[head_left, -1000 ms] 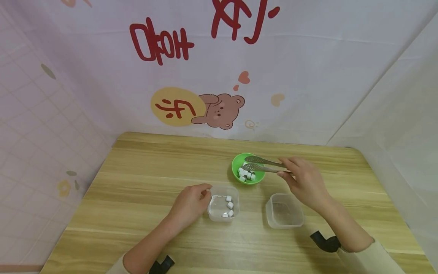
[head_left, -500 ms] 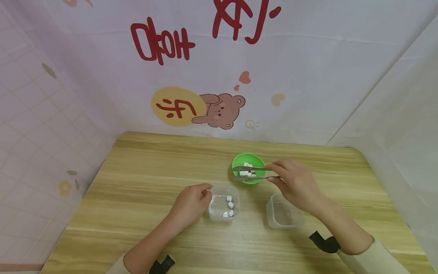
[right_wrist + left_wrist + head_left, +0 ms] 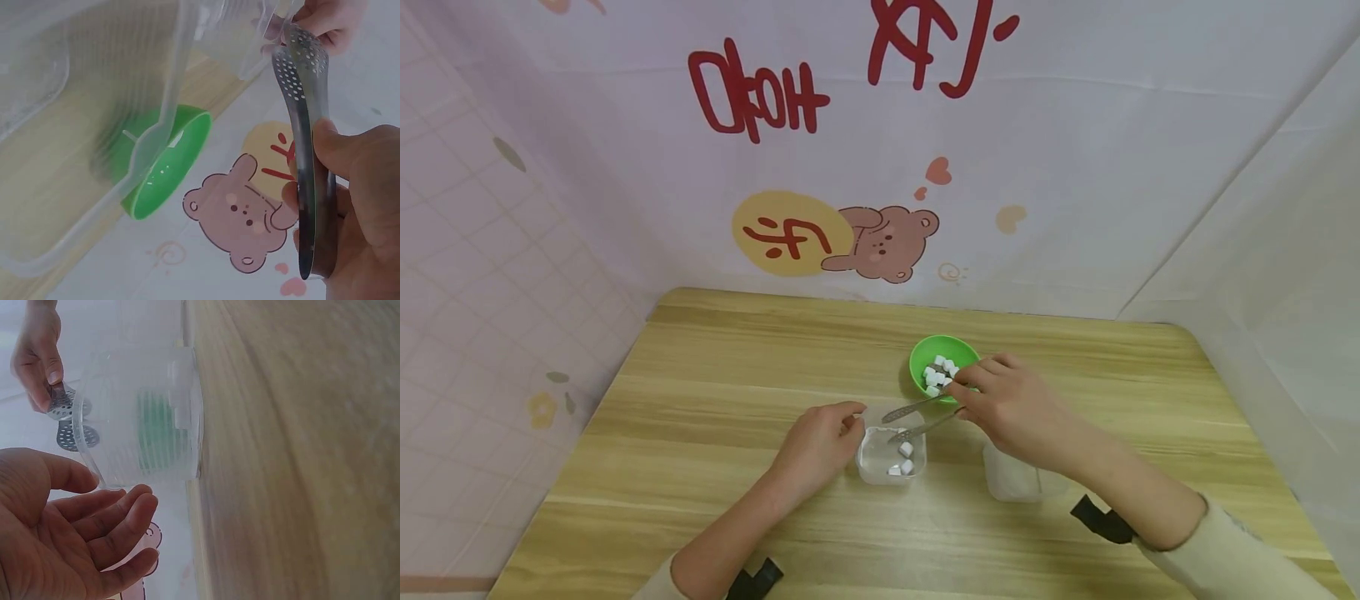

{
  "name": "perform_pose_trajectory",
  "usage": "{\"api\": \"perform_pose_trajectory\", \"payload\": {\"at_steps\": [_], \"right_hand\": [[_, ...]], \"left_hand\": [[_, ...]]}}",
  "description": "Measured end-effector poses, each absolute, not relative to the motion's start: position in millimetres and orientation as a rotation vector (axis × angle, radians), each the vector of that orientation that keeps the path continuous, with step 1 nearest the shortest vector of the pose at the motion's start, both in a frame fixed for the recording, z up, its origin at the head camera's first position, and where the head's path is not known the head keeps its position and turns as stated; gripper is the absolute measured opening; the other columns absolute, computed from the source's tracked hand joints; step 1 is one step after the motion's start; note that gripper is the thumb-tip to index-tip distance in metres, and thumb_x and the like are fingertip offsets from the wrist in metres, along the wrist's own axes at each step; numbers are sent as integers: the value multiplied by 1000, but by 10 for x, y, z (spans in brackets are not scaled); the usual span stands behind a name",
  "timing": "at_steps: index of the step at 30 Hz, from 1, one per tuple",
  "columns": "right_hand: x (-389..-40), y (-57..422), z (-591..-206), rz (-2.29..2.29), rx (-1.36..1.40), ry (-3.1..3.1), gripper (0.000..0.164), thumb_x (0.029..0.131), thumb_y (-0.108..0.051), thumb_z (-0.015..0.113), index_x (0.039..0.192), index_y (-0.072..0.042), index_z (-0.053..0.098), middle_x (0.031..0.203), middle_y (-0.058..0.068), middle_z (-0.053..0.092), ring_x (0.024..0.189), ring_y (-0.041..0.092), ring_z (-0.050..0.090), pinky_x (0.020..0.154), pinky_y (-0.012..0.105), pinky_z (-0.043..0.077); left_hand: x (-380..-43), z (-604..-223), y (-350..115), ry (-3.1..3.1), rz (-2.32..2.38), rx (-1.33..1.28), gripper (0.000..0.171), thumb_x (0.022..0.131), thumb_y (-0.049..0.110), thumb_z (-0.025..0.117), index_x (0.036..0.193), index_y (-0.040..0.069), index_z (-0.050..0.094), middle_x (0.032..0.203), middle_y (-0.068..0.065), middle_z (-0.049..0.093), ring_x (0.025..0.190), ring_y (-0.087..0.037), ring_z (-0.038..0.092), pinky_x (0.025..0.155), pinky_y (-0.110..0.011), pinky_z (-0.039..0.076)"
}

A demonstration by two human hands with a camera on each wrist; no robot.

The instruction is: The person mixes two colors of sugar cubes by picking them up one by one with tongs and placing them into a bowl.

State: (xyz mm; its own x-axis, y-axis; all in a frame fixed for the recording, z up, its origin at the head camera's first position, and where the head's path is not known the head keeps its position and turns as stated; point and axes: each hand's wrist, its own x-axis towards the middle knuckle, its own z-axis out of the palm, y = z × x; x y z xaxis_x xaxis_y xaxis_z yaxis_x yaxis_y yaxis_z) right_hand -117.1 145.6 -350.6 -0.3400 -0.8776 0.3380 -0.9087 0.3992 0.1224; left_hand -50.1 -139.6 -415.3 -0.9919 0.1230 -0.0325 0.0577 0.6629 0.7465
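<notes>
In the head view my left hand (image 3: 822,442) is at the left rim of a clear plastic container (image 3: 868,478), which holds a few small white cubes (image 3: 906,449). Its thumb and index finger (image 3: 81,481) pinch the rim in the left wrist view, while the other fingers spread loosely. My right hand (image 3: 1011,408) grips metal tongs (image 3: 917,407) with perforated tips. Those tips are apart over the container's mouth, and I make out no cube between them. Behind the right hand's fingers sits a green bowl (image 3: 922,353) with several white cubes, partly hidden.
A second clear plastic container (image 3: 1011,479) stands under my right forearm, partly covered by the hand. Everything rests on a wood-grain table (image 3: 760,350). A white printed cloth (image 3: 1060,167) hangs behind the table's far edge.
My right hand has carried the tongs from over the green bowl leftward and nearer, to above the left container. My left hand stays at that container's rim.
</notes>
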Motion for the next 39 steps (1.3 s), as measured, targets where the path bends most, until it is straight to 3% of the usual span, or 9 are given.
{"api": "perform_pose_trajectory", "payload": {"at_steps": [8,13,18,22,32,39], "right_hand": [[-1148,1305,-3470,-64,1663,-2271,29,84,-20,83,109,-7,76,98,2,69,91,21,65,80,37,52],[-1120,1208,-3492,-176,1705,-2266,19,86,-24,78,97,-9,75,86,-1,63,80,19,59,72,34,48],[-1094,1106,-3557,-250,1743,-2282,8,79,-17,73,85,-12,69,82,-3,59,75,19,55,73,33,46],[-1064,1038,-3598,-290,1749,-2279,10,73,-10,72,80,-15,67,81,-4,57,74,19,54,73,32,45],[-1025,1009,-3626,-363,1733,-2182,11,74,-8,74,81,-13,67,77,-2,53,73,18,53,70,30,43],[-1037,1098,-3646,-207,1689,-2235,16,77,-4,75,92,-9,74,89,-1,65,79,19,57,69,30,46]], "left_hand": [[-496,-4170,-1400,2806,1243,176,31,101,12,59,126,0,73,100,-9,76,68,-11,57,67,-34,51],[-493,-4178,-1401,2803,1248,171,32,101,13,59,126,0,73,100,-9,76,66,-10,56,66,-34,50],[-491,-4182,-1406,2787,1260,161,33,102,13,58,128,0,72,101,-8,75,63,-10,55,64,-33,49],[-494,-4177,-1404,2775,1266,158,33,102,14,58,128,0,72,102,-8,75,62,-10,54,62,-32,49],[-502,-4164,-1400,2747,1272,151,33,103,14,58,130,-1,71,103,-9,74,59,-10,52,59,-31,47],[-505,-4160,-1400,2761,1266,155,33,102,14,58,129,-1,71,103,-9,75,64,-11,54,63,-32,49]]}}
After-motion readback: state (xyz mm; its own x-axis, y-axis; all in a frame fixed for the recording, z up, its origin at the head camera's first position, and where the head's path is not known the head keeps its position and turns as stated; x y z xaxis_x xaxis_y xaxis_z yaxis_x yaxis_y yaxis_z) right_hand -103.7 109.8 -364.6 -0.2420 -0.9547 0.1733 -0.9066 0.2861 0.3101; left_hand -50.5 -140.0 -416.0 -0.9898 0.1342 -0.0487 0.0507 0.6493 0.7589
